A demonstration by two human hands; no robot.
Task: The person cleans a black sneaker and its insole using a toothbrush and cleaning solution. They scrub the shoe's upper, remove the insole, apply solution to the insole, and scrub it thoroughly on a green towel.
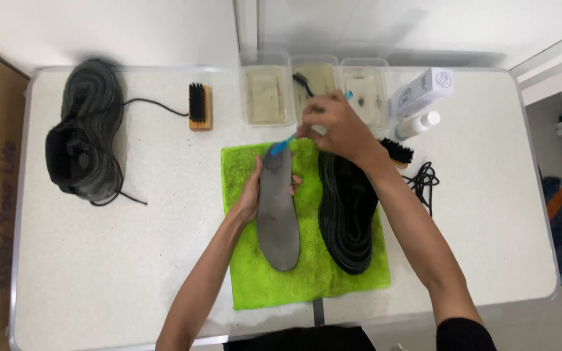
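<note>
Insole, grey and long, lies in the head view on a bright green towel near the middle of the white table, its toe end pointing to six o'clock and its heel end lifted toward twelve. The left hand grips it at nine o'clock of the heel, fingers curled round the edge and closed on it, which seems to steady the piece and tilt the upper face toward the brush. The right hand sits at one o'clock of the insole, fingers pinched shut on a small blue-handled brush whose head touches the heel end. The towel probably serves to catch drips and keep things from sliding.

At three o'clock of the insole a black shoe lies sole-up on the same towel. At twelve o'clock stand three clear tubs in a row, close enough for dipping. A white bottle and a box are at two o'clock, with a dark brush and loose black laces just beside. Far at nine o'clock rests the second shoe, and a wooden brush at eleven.
</note>
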